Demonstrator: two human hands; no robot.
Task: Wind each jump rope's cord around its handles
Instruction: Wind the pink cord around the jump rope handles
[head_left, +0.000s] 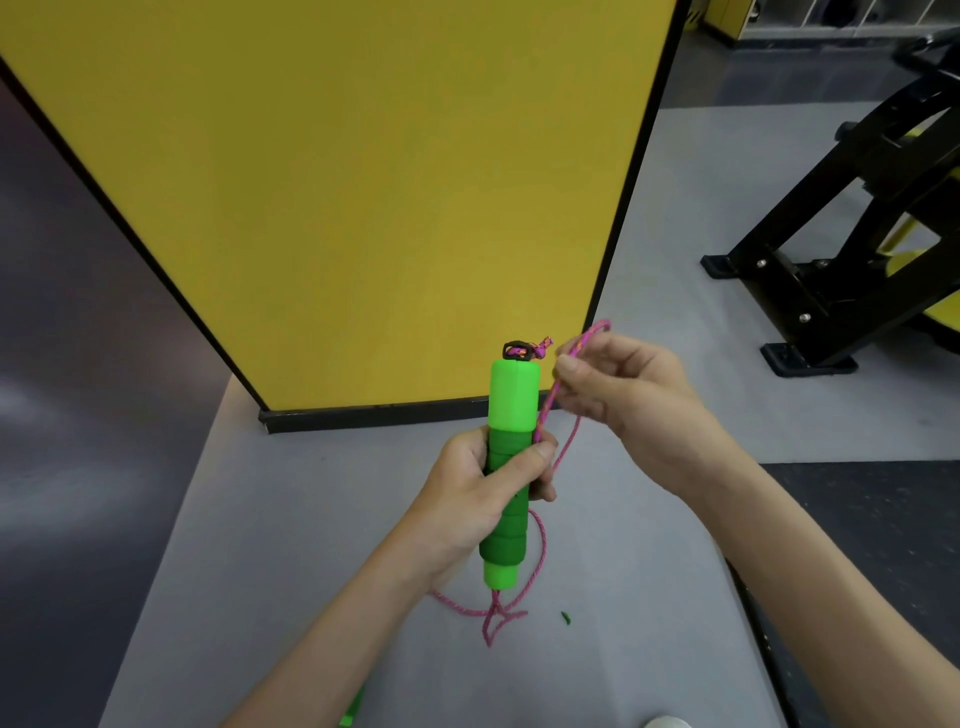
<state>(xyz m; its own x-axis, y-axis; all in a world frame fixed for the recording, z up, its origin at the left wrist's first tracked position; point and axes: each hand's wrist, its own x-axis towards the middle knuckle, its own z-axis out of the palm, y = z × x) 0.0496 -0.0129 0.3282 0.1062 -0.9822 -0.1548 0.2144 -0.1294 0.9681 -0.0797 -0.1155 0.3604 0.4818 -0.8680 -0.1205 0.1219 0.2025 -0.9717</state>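
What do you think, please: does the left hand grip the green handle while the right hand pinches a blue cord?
The head view shows the right hand pinching a pink cord, not blue; the left hand does grip the handle.

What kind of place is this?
Probably a gym: a black-and-yellow metal exercise machine stands on the grey floor, beside a tall yellow divider panel, and someone is holding a green-handled jump rope with a pink cord.
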